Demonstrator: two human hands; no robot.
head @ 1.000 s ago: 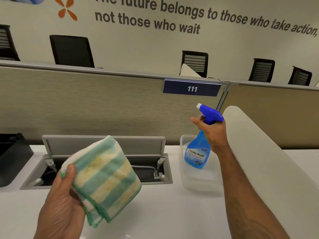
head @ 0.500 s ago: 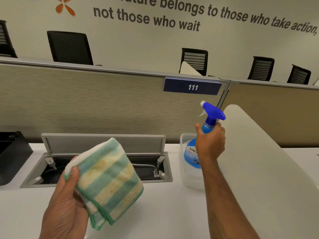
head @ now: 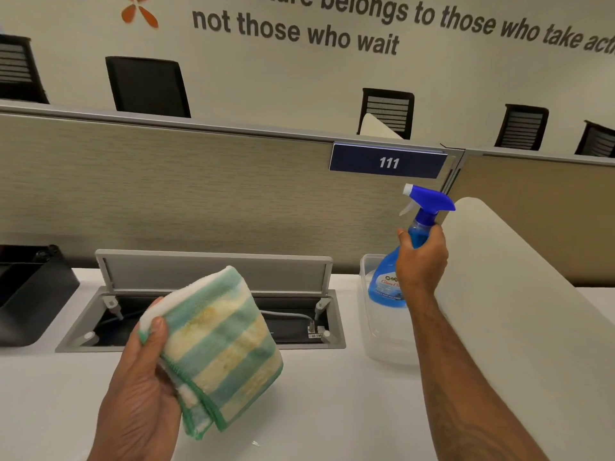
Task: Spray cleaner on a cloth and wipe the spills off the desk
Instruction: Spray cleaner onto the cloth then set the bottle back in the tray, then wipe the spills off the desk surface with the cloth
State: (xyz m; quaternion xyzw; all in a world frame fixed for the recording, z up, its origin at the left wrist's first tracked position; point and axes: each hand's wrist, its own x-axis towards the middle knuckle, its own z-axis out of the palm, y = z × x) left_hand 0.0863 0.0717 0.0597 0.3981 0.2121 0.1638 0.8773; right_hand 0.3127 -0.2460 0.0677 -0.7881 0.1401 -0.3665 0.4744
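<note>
My left hand (head: 139, 390) holds a folded green-and-cream striped cloth (head: 219, 347) up above the white desk (head: 332, 410), with yellowish stains on its face. My right hand (head: 421, 261) grips the neck of a blue spray bottle (head: 386, 281), upright, its blue-and-white trigger head pointing left. The bottle's base is in or just above a clear plastic tub (head: 382, 347) on the desk. A small white speck (head: 255, 444) lies on the desk near the front edge.
An open grey cable hatch (head: 213, 274) is sunk in the desk behind the cloth. A black tray (head: 30, 294) sits far left. A white curved side divider (head: 519, 294) rises at the right, and a beige partition with a "111" plate (head: 387, 161) runs behind.
My right hand slid from the bottle's trigger down to its neck, and the bottle went lower, toward the tub. The cloth in my left hand shifted slightly right.
</note>
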